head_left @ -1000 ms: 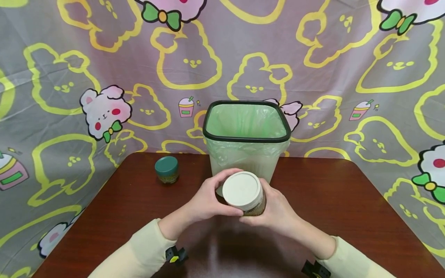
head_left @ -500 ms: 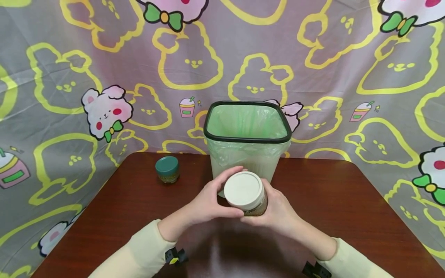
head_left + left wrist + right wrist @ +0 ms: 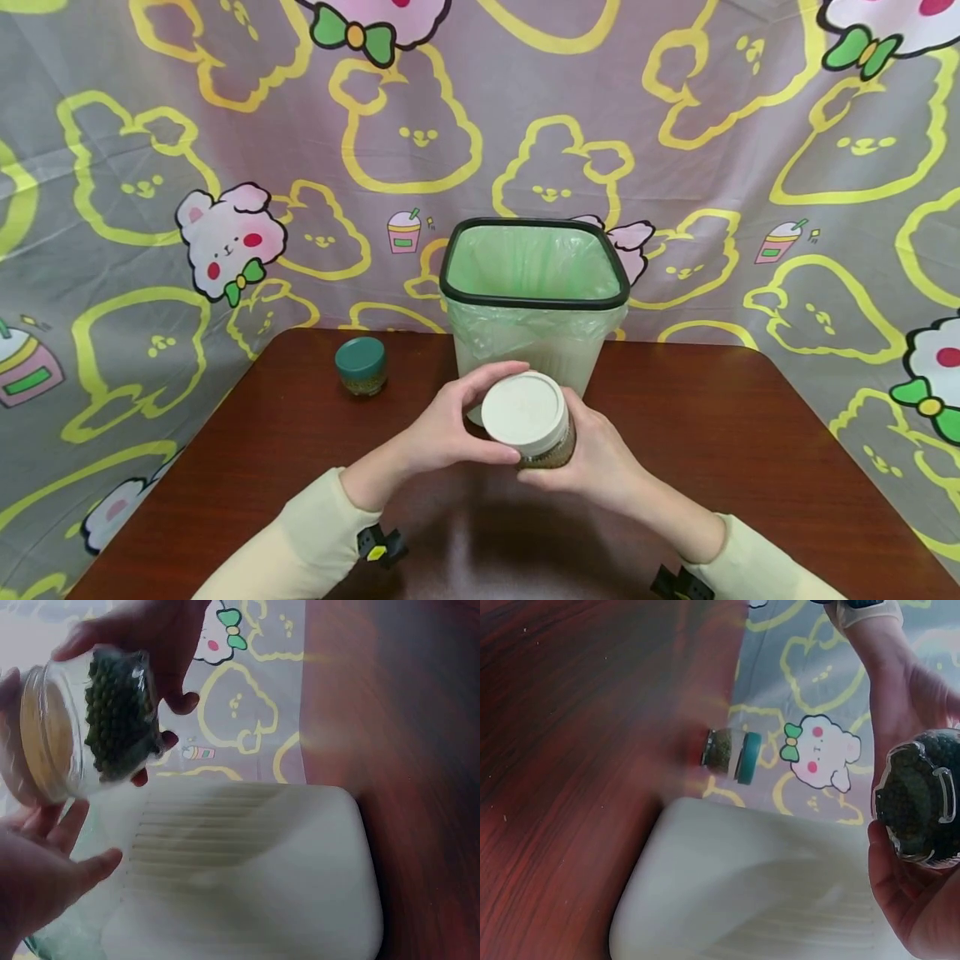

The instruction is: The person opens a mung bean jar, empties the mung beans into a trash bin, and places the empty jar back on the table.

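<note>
A clear jar (image 3: 553, 452) with a cream lid (image 3: 522, 411) is held up over the table, in front of a bin, its lid tilted toward the head camera. Small round dark green grains (image 3: 116, 712) partly fill it in the left wrist view. My left hand (image 3: 441, 429) grips the lid, thumb along its near edge and fingers round the far side. From the right, my right hand (image 3: 606, 450) holds the jar's body. The right wrist view shows the jar's base (image 3: 915, 799) between both hands.
Just behind the hands stands a pale bin (image 3: 536, 346) with a black rim and green liner. Back left on the brown table (image 3: 300, 433) sits a smaller jar (image 3: 362, 365) with a teal lid. A patterned cloth (image 3: 285, 125) hangs behind.
My left thumb has shifted slightly left along the lid's near edge, and the lid has moved a touch with it. My right hand keeps nearly the same place on the jar.
</note>
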### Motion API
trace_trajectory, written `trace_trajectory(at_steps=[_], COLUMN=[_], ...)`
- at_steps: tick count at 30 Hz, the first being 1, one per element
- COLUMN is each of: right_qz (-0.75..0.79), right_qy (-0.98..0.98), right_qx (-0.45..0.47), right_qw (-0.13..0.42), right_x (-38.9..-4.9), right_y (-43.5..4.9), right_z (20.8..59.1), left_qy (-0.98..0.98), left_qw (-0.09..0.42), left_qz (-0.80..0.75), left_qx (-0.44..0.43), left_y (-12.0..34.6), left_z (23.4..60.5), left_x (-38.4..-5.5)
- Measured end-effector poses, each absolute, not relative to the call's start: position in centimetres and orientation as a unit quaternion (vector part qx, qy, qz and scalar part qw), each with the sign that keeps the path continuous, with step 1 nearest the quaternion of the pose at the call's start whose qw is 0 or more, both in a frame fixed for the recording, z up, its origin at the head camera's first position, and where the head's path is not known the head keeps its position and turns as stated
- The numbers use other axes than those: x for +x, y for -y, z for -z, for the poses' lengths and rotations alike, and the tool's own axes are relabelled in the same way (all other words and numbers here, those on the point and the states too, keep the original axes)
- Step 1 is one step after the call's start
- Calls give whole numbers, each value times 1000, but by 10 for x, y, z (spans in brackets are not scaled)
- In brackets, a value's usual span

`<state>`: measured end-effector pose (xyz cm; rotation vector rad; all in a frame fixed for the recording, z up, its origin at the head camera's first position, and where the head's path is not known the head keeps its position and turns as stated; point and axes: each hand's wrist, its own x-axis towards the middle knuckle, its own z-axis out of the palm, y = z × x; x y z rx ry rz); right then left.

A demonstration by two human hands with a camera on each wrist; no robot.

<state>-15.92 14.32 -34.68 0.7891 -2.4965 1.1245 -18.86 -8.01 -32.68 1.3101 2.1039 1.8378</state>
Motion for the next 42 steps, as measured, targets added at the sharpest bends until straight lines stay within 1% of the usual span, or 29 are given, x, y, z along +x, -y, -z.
trace_trajectory(at_steps=[6,10,16,20,23,28,33,37,42], right_qz=[-387,-384,-386,-384,-381,-374,-372,-373,-377], right_qy=[873,875,876,875,875,876,879,879,878], right_qx=[255,249,247,249,254,260,259,259,253], right_qw=[153,155,152,155,159,160,151,149,151], right_x=[-161,-161,-162,-162,-161,-160,-159,-158,-159], right_y=[-142,-142,-143,-144,-144,-143,-142,-141,-140], right_z=[347,348,349,349,349,347,347,347,346], left_qy=[-716,-742,-756,-758,-754,-731,-717,-716,-720], left_qw=[-38,-56,-54,-47,-26,24,53,44,15], left_qz=[-599,-588,-576,-566,-556,-543,-544,-551,-559], left_qx=[356,317,306,319,350,413,433,427,411], left_y=[70,66,65,67,71,79,83,83,80], left_z=[329,329,328,327,324,321,323,324,325], left_x=[-177,-171,-168,-169,-174,-184,-190,-191,-189])
